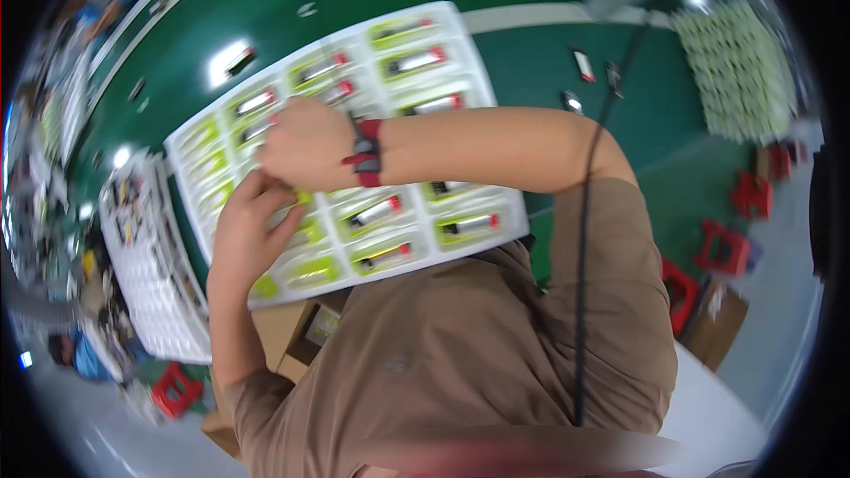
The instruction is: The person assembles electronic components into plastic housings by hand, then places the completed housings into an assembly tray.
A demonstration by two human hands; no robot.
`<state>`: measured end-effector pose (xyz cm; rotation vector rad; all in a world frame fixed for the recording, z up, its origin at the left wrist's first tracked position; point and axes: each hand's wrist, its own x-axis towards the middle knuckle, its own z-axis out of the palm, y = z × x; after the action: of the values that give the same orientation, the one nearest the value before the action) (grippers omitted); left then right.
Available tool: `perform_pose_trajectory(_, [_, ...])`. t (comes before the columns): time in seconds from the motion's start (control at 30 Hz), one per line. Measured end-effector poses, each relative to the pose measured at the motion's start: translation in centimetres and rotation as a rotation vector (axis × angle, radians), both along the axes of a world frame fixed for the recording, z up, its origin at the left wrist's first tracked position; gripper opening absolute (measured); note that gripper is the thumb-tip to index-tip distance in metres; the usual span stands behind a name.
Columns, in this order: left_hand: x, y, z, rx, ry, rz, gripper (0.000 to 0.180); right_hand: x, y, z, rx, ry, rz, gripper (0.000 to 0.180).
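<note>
White tray point(460, 35): left hand point(248, 230), right hand point(301, 146) curled, touching compartments.

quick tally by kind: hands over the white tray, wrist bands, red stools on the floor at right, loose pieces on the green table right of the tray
Hands over the white tray: 2, the left hand and the right hand
Red and black wrist band: 1
Red stools: 4 in view
Loose pieces on the green table: 3
Total: 10
</note>
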<state>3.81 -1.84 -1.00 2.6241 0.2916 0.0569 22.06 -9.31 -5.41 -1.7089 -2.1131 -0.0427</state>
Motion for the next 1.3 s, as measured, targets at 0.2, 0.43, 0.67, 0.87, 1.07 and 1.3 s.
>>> perform_pose_trajectory(0.2, [-0.1,0.8,0.5,0.008,-0.059,-0.020,0.018,9.9,-12.7,5.7,-0.054,0.256,-0.535,0.017])
perform_pose_trajectory(0.43, [-2.9,4.6,-1.7,-0.669,-0.207,0.314,0.028,14.1,-27.9,-0.6,-0.668,-0.188,-1.255,0.028])
perform_pose_trajectory(0.67, [-2.9,4.1,-0.2,-0.932,-0.403,0.298,0.070,13.6,-28.3,-3.7,-0.134,0.090,-1.130,0.019])
perform_pose_trajectory(0.87, [0.3,1.4,1.8,-0.894,-0.344,0.221,0.048,12.3,-25.5,1.5,0.195,0.844,-0.833,0.024])
perform_pose_trajectory(1.07, [1.8,1.3,-0.4,-1.011,-0.410,0.284,0.025,10.8,-17.1,5.6,0.117,1.171,-0.208,0.027])
perform_pose_trajectory(1.3, [2.9,2.5,-0.3,-1.376,-0.305,0.409,0.019,4.4,-9.3,8.1,0.044,0.959,0.037,0.025])
